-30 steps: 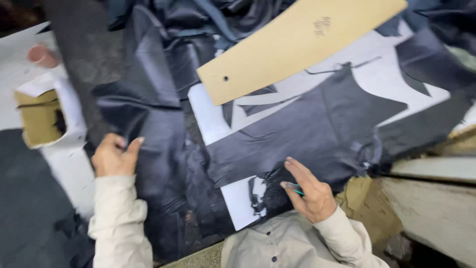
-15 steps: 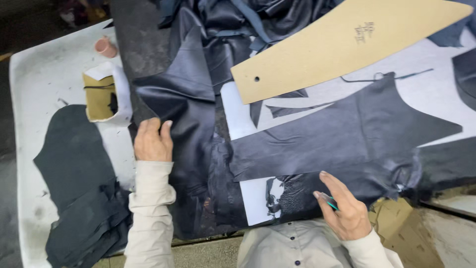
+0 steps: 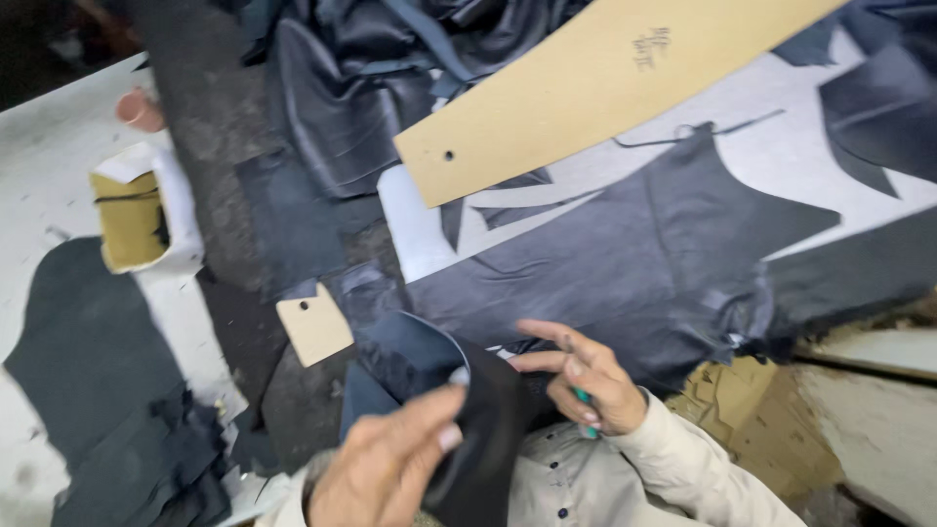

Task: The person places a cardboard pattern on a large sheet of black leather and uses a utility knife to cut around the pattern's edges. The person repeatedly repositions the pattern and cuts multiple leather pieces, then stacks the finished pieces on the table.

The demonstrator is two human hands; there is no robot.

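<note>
Black leather piece [image 3: 488, 439] was lifted off the bench, pinched at its edge between thumb and fingers of the left hand [image 3: 386, 468], sitting low centre, close to the person's shirt. Right hand [image 3: 586, 385] had fingers loosely spread with a teal tool tucked in the palm. Cutting looked partway: cut pieces [image 3: 107, 390] stacked left, big hide [image 3: 664, 263] under the cardboard pattern [image 3: 605, 88] uncut; the held piece's long axis ran roughly top-to-bottom, curling over.

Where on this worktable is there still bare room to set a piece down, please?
Bare white table shows at far left, between the pink cup, the tan box and the dark cut piece. Another patch lies between the long cardboard pattern and the spread leather. Near both hands it is crowded.
</note>
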